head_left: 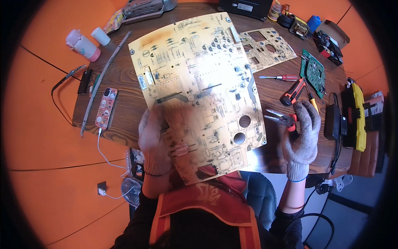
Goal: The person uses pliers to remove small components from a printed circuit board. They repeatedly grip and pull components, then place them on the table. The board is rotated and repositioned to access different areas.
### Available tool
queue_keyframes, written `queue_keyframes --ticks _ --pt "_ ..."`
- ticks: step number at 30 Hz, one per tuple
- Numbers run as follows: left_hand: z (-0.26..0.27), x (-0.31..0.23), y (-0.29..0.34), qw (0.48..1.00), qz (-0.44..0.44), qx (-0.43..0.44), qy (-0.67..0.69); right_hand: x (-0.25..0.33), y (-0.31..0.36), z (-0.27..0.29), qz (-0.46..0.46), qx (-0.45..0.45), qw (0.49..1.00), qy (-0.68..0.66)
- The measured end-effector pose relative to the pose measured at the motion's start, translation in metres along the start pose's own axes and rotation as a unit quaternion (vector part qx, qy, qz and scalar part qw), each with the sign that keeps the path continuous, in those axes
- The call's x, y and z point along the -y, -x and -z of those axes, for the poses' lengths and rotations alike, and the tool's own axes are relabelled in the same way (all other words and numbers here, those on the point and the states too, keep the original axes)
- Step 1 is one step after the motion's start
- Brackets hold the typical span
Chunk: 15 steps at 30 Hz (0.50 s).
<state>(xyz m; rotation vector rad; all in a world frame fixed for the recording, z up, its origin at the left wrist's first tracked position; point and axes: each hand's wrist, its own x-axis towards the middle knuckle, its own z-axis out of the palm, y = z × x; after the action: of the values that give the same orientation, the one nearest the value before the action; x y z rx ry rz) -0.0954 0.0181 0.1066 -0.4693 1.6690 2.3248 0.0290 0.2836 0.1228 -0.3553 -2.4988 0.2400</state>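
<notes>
A large tan circuit board (199, 74), printed with dark traces and carrying small parts, is raised and tilted in front of me. My left hand (154, 143), in a knitted work glove, grips its lower left edge; that hand is partly blurred. Two round holes show near the board's lower right, and brown scorch marks its upper left. To the right of the board, my gloved right hand (303, 135) holds a pair of pliers (286, 119) with red and black handles. The pliers' jaws point left toward the board's edge and look slightly apart.
On the wooden table (120, 89) lie a phone (106, 108), a metal strip (103, 79), a red screwdriver (286, 77), an orange-black tool (293, 92), a green circuit board (314, 72) and another tan board (269, 47). A bottle (83, 45) stands far left; a yellow-black case (354, 116) is right.
</notes>
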Motion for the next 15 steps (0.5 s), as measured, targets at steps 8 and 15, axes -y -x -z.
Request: queue_keyframes --ticks 8,15 --pt "0.006 0.010 -0.006 0.989 -0.066 0.127 0.027 -0.005 -0.003 0.013 0.011 -0.022 0.998 0.060" --pt "0.007 0.003 -0.002 0.972 -0.117 0.195 -0.056 -0.007 -0.003 0.021 0.000 -0.044 0.993 0.113"
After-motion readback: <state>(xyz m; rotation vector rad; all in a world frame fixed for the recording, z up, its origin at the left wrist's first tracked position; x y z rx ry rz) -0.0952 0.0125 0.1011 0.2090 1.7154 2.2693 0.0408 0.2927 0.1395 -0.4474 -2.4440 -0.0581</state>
